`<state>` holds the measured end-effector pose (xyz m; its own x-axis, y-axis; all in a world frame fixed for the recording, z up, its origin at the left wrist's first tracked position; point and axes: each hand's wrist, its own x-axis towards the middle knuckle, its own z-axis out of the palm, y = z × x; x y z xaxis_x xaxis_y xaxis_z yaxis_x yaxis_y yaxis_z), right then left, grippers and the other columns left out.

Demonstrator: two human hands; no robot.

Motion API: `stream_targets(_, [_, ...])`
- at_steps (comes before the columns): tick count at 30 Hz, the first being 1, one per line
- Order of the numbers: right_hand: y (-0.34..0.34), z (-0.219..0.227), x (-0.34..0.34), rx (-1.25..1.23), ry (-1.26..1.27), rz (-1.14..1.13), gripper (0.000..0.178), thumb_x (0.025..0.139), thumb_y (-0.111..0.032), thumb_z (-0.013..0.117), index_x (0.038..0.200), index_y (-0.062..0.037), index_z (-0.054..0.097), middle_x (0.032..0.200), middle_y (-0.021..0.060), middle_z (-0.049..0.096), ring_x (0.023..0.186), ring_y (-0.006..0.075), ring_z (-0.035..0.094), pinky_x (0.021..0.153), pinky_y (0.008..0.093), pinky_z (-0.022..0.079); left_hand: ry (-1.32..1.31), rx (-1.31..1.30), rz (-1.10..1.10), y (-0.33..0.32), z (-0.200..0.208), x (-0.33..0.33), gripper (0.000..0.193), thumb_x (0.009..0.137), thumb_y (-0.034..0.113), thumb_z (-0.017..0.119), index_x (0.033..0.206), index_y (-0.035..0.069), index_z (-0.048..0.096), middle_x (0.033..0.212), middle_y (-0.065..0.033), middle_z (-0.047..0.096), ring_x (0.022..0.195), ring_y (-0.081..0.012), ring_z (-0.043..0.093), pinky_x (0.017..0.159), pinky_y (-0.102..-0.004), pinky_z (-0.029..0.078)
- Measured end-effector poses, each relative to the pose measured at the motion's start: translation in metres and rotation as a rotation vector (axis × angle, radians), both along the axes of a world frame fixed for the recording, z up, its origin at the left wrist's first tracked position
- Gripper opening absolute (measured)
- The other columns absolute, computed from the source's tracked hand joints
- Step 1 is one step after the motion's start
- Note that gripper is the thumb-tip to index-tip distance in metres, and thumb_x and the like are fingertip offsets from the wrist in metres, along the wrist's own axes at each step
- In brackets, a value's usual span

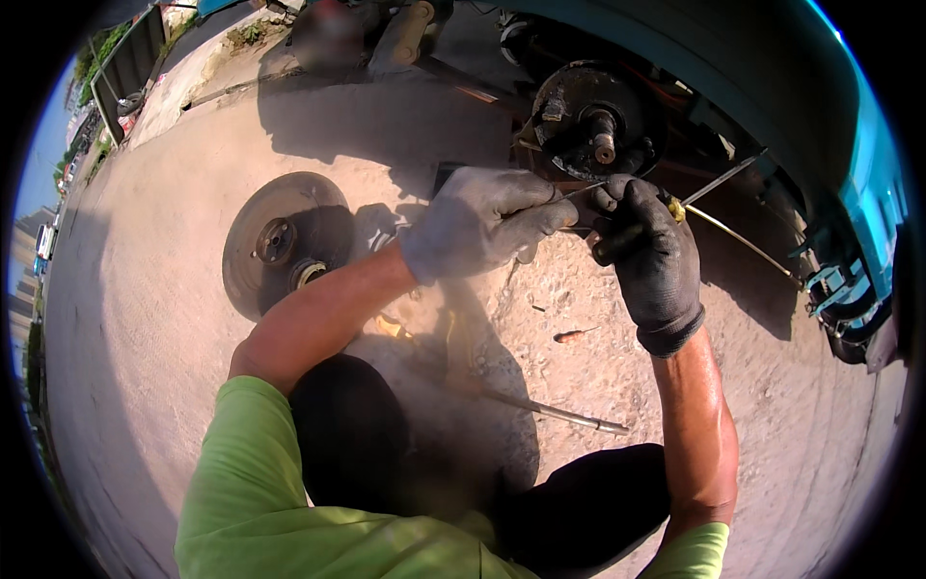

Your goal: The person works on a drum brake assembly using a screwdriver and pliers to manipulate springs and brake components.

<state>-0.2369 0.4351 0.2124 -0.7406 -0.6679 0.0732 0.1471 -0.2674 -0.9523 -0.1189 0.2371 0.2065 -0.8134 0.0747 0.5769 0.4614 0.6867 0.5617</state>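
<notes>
My left hand, in a grey glove, has its fingers pinched on one end of a thin rod-like piece. The piece spans the gap to my right hand, which wears a darker glove. Those right fingers are curled closed around something dark, mostly hidden by the glove. Just above both hands is a greasy wheel hub assembly with a bare spindle sticking out toward me. A thin metal rod and a yellowish fitting show beside my right hand; whether I touch them I cannot tell.
A rusty brake drum lies on the concrete at left. Between my knees is a metal bar. A small brown-handled tool and a yellow piece lie on the ground. The teal vehicle body overhangs at right.
</notes>
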Motion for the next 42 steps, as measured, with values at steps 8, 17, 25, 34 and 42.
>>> stream_targets(8, [0.041, 0.013, 0.009, -0.124, -0.046, 0.124, 0.031, 0.106, -0.032, 0.059, 0.097, -0.0031, 0.067, 0.085, 0.0081, 0.066, 0.07, 0.0167, 0.058, 0.063, 0.0294, 0.047, -0.105, 0.357, 0.056, -0.005, -0.002, 0.001, 0.034, 0.101, 0.034, 0.073, 0.104, 0.001, 0.077, 0.076, -0.0119, 0.072, 0.063, -0.0196, 0.067, 0.059, -0.0353, 0.052])
stream_targets(17, [0.06, 0.0, 0.027, 0.802, 0.003, 0.29, 0.029, 0.099, -0.025, 0.058, 0.105, -0.0003, 0.072, 0.093, 0.0121, 0.078, 0.071, 0.0132, 0.07, 0.057, 0.0226, 0.049, -0.04, 0.248, 0.172, -0.032, -0.022, 0.002, 0.035, 0.106, 0.035, 0.065, 0.097, 0.003, 0.077, 0.072, -0.0087, 0.07, 0.062, -0.0166, 0.07, 0.06, -0.0311, 0.055])
stream_targets(25, [0.053, -0.02, 0.028, 0.816, 0.141, 0.18, 0.051, 0.108, -0.023, 0.039, 0.154, -0.0011, 0.049, 0.094, 0.01, 0.076, 0.069, 0.0112, 0.07, 0.053, 0.02, 0.049, -0.407, 0.441, 0.14, -0.038, -0.064, 0.016, 0.035, 0.107, 0.033, 0.061, 0.1, 0.003, 0.078, 0.074, -0.0103, 0.071, 0.062, -0.0166, 0.072, 0.056, -0.0314, 0.054])
stream_targets(34, [0.013, -0.017, 0.024, 0.494, 0.298, -0.04, 0.045, 0.111, -0.017, 0.047, 0.153, -0.0003, 0.051, 0.099, 0.0114, 0.074, 0.073, 0.0096, 0.068, 0.059, 0.0184, 0.051, -0.581, 0.545, 0.16, -0.025, -0.053, 0.032, 0.034, 0.105, 0.033, 0.063, 0.095, 0.005, 0.081, 0.089, -0.0087, 0.077, 0.081, -0.0211, 0.071, 0.08, -0.0376, 0.056])
stream_targets(42, [0.009, -0.019, 0.016, 0.561, 0.327, -0.08, 0.044, 0.11, -0.015, 0.051, 0.151, -0.0002, 0.053, 0.102, 0.0118, 0.074, 0.073, 0.0092, 0.068, 0.06, 0.0188, 0.053, -0.561, 0.632, 0.058, -0.029, -0.058, 0.037, 0.036, 0.107, 0.029, 0.064, 0.113, -0.004, 0.074, 0.087, -0.0119, 0.075, 0.066, -0.0144, 0.073, 0.058, -0.0314, 0.062])
